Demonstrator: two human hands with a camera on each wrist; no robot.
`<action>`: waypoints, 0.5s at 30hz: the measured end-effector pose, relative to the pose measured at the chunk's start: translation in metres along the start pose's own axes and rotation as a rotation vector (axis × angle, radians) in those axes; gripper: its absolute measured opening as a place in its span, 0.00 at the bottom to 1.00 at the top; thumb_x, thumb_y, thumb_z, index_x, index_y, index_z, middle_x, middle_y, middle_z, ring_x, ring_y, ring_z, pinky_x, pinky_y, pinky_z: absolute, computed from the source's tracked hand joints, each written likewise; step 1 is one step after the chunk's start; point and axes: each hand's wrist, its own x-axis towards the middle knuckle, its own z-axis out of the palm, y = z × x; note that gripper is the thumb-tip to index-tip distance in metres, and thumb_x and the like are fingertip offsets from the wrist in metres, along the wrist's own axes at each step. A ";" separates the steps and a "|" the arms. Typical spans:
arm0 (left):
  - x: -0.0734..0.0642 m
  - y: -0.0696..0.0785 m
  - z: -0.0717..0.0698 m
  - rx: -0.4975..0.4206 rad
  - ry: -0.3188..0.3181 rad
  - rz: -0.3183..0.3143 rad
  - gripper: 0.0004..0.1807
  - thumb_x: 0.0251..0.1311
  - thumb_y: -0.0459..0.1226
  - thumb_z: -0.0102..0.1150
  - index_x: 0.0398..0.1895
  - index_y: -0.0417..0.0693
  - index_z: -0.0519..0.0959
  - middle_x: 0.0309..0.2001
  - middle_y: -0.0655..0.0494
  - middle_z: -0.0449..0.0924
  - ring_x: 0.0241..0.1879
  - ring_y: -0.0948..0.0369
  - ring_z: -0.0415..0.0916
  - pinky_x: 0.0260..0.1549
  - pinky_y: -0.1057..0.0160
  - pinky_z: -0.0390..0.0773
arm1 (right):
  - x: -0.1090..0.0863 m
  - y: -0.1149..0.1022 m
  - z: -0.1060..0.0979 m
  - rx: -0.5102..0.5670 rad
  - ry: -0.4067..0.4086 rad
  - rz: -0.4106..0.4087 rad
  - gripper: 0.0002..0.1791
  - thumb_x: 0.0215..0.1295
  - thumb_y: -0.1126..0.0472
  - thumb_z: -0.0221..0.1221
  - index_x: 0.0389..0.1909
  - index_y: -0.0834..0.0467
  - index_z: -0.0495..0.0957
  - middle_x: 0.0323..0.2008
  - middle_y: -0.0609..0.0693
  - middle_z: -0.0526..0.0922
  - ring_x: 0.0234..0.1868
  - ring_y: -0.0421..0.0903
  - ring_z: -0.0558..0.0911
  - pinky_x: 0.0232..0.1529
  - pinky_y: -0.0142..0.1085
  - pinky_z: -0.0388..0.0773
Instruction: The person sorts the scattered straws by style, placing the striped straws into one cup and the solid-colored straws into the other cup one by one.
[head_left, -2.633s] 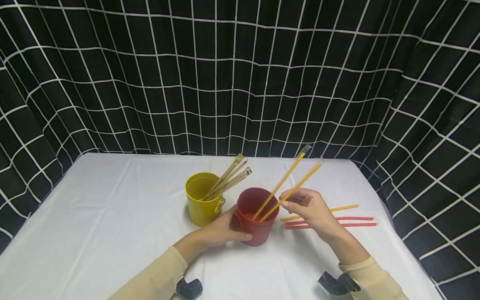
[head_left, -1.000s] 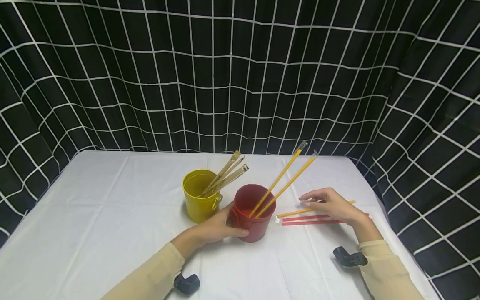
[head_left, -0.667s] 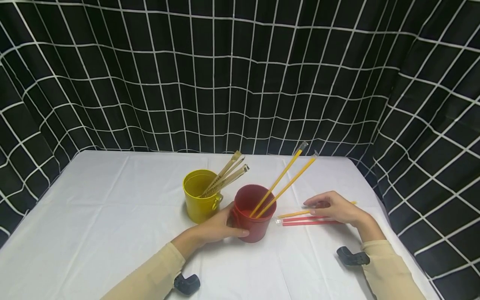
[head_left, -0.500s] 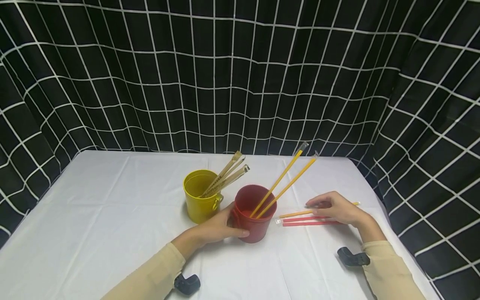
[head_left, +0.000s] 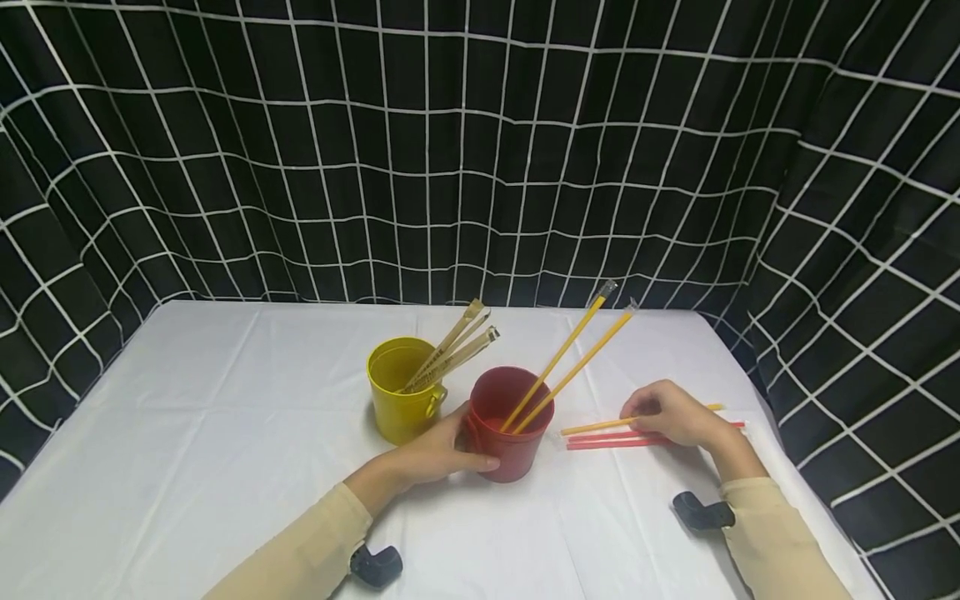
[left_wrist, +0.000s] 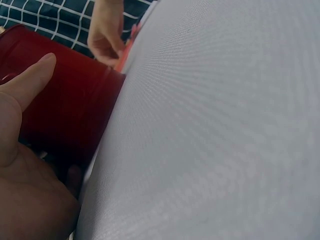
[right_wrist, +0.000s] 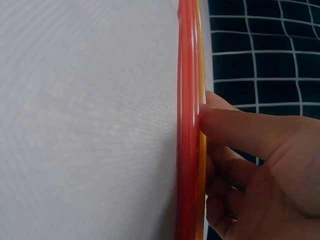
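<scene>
My left hand (head_left: 431,450) grips a small red bucket (head_left: 510,454) from its left side, thumb across the front; its other fingers are mostly hidden behind the wall. Two yellow straws (head_left: 562,354) in clear wrappers lean out of the bucket to the right. On the cloth at the right, my right hand (head_left: 671,414) pinches a third yellow straw (head_left: 600,427) near its middle. The right wrist view has the thumb and fingers around this yellow straw (right_wrist: 202,165), right beside the red straws (right_wrist: 187,125). In the left wrist view the red bucket (left_wrist: 65,95) stands upright.
A yellow bucket (head_left: 397,417) stands left of the red one, holding several paper-wrapped sticks (head_left: 453,354) that lean right. Two red straws (head_left: 600,444) lie below the pinched yellow one. White cloth (head_left: 225,433) covers the table; a black curtain with white grid lines (head_left: 420,167) hangs behind.
My right hand left the straws in the red bucket, moved right and down to the table, and closed on the lying yellow straw. My left hand still holds the red bucket.
</scene>
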 end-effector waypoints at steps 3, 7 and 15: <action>0.001 -0.001 0.000 0.003 -0.001 -0.002 0.49 0.60 0.42 0.70 0.80 0.59 0.53 0.76 0.60 0.63 0.79 0.55 0.53 0.80 0.41 0.48 | 0.000 -0.001 -0.001 -0.008 0.001 0.007 0.06 0.55 0.71 0.66 0.35 0.63 0.85 0.34 0.52 0.88 0.38 0.40 0.81 0.45 0.29 0.78; 0.001 -0.001 0.000 0.001 0.002 -0.006 0.49 0.59 0.41 0.71 0.80 0.59 0.53 0.76 0.59 0.63 0.79 0.55 0.53 0.80 0.41 0.48 | -0.001 -0.003 -0.002 -0.008 0.016 -0.001 0.06 0.56 0.69 0.68 0.36 0.62 0.85 0.35 0.51 0.87 0.39 0.40 0.79 0.47 0.31 0.76; 0.000 0.001 -0.001 -0.002 -0.002 -0.005 0.49 0.60 0.41 0.70 0.80 0.58 0.52 0.78 0.59 0.61 0.80 0.54 0.51 0.80 0.41 0.48 | -0.008 -0.013 -0.013 0.046 0.059 -0.095 0.05 0.58 0.68 0.67 0.36 0.60 0.84 0.35 0.54 0.86 0.32 0.35 0.74 0.33 0.29 0.73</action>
